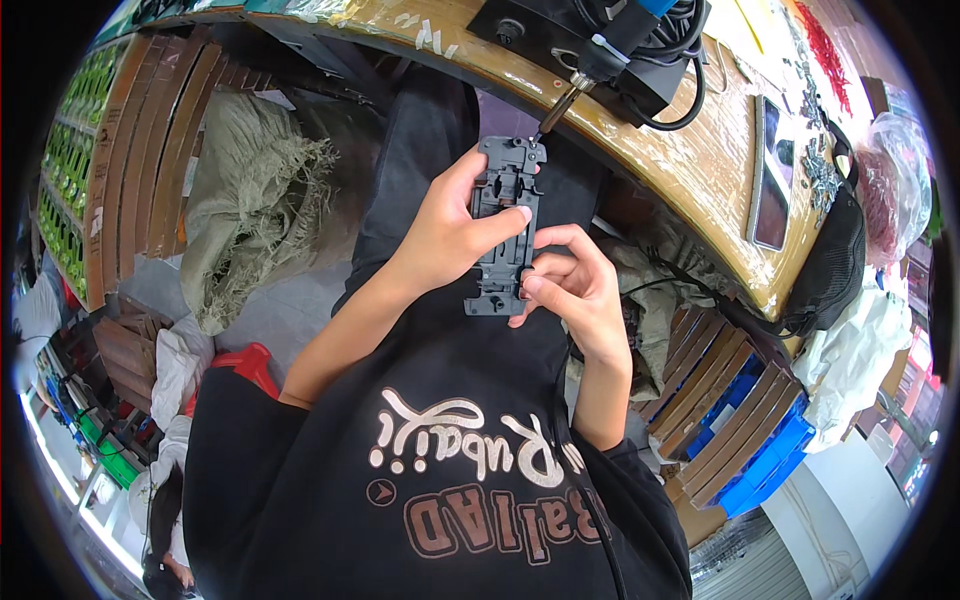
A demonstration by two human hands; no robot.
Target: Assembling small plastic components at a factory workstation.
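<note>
A long dark grey plastic chassis (505,255), moulded with slots and posts, is held over my lap. My left hand (455,225) grips it from the left, thumb lying across its middle and the other fingers hidden underneath. At the lower right edge, my right hand (580,295) pinches the chassis with the thumb on its side; a fingertip shows below. Whether a small part sits between those fingers I cannot make out. The metal tip of a powered screwdriver (565,103) points down at the chassis's upper right corner, touching it or very close.
The screwdriver rests by a black box with coiled cable (655,50) on the wooden table (700,190). A phone (770,180), loose screws (820,175) and a black bag (835,265) lie to the right. Woven sacks (250,190) and stacked brown trays (150,150) stand left.
</note>
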